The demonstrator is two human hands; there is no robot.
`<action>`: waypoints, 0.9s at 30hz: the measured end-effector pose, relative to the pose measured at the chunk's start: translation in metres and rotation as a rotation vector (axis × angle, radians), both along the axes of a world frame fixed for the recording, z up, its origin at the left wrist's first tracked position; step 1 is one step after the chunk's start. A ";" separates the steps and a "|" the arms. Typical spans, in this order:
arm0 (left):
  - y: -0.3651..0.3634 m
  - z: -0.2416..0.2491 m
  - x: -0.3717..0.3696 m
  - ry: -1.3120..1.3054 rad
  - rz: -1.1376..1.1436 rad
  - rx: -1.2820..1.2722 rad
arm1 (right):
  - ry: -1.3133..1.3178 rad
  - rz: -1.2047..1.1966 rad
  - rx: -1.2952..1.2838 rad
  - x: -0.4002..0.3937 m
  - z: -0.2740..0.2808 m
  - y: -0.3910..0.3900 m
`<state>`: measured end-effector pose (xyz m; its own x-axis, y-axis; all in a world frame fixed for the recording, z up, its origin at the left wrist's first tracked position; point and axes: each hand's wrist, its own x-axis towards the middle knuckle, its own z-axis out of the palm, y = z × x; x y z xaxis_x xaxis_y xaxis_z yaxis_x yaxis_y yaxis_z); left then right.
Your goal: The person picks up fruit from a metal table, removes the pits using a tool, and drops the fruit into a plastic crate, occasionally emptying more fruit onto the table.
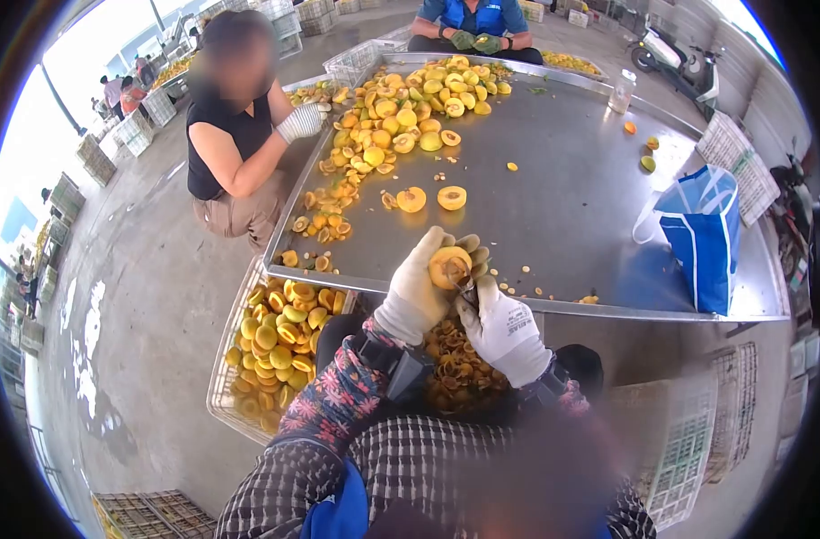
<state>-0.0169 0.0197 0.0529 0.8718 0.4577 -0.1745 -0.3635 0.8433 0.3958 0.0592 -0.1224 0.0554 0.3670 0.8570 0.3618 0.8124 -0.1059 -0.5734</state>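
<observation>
In its white glove, my left hand is closed around a yellow peach half, cut face toward me with the brown pit area showing. My right hand, also gloved in white, grips a small metal tool whose tip meets the cut face; its exact shape is mostly hidden by the fingers. Both hands are at the near edge of a metal table. Just beyond them lie two peach halves. Under the hands is a heap of brown pits and scraps.
A crate of peach halves stands at my left, below the table. Peaches are piled on the table's far left. A blue bag and a jar stand on the right. Two gloved co-workers sit at the left and far sides.
</observation>
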 end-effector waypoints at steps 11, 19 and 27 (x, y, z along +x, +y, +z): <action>-0.018 0.000 -0.002 0.095 0.183 0.214 | 0.239 0.133 0.077 -0.011 -0.015 -0.004; -0.010 0.006 -0.014 0.123 -0.016 0.268 | -0.007 0.197 -0.227 0.014 0.010 -0.015; -0.025 -0.009 -0.006 0.063 0.233 0.499 | 1.321 0.269 -0.276 -0.004 0.010 -0.021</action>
